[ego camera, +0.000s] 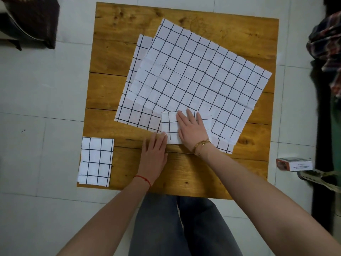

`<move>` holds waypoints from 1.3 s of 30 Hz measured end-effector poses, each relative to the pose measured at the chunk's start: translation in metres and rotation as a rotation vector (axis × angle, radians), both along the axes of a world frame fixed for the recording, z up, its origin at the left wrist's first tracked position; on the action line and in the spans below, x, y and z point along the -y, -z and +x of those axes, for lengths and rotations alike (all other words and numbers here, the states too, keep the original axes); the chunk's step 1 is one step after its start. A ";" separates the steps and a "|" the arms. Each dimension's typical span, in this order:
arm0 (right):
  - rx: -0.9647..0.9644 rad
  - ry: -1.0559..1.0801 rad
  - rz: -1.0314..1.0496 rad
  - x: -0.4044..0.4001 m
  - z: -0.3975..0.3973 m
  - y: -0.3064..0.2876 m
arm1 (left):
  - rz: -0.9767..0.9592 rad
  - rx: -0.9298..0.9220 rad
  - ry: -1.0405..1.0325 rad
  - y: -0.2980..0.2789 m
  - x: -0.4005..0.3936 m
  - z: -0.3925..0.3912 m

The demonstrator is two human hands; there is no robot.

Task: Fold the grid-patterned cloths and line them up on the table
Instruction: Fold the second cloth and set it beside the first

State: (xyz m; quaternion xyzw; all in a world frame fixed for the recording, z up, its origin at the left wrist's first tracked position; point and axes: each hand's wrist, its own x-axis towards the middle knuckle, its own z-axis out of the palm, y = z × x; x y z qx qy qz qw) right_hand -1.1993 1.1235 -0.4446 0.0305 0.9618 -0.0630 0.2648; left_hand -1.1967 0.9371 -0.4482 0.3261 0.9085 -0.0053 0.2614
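A small folded cloth (pixel 170 126) is lying on the near middle of the wooden tabletop (pixel 114 58), overlapping the near edge of the spread cloths. It is sitting nearly square to the near table edge, its long side running left to right. The right hand (pixel 191 130) is pressing flat on it, fingers together and stretched out, pointing away and slightly left; the grip is not closed on anything. The left hand (pixel 155 150) is resting flat on the bare wood just beside it, fingertips touching the folded cloth's near left corner, fingers straight and closed around nothing.

A second folded cloth (pixel 96 161) is sitting at the near left corner of the tabletop, long axis running near to far, well apart from the hands.

Two large open cloths are lying stacked in the middle and far right: the top cloth (pixel 203 71) is turned clockwise, its long axis running from far left to near right, and the lower cloth (pixel 136 111) is showing along the left and near edges.

The tabletop is standing on a pale tiled floor (pixel 36 89). A small box (pixel 293 164) is lying on the floor to the right, and plaid fabric (pixel 326 43) is showing at the right edge.
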 end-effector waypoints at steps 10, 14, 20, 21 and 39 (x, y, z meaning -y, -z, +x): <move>-0.137 -0.046 -0.083 0.004 0.013 -0.009 | 0.039 -0.036 -0.112 -0.009 0.012 0.038; -0.162 -0.144 -0.106 0.015 0.034 -0.008 | 0.048 -0.046 -0.134 -0.010 -0.001 0.037; -0.025 -0.165 -0.036 0.017 0.065 0.006 | -0.081 0.041 -0.185 -0.007 -0.012 0.029; -0.022 -0.154 -0.029 0.013 0.068 0.006 | -0.089 0.042 -0.190 -0.008 -0.013 0.029; -0.344 0.049 -0.023 -0.059 0.102 -0.001 | 0.090 -0.058 -0.332 -0.010 -0.023 0.021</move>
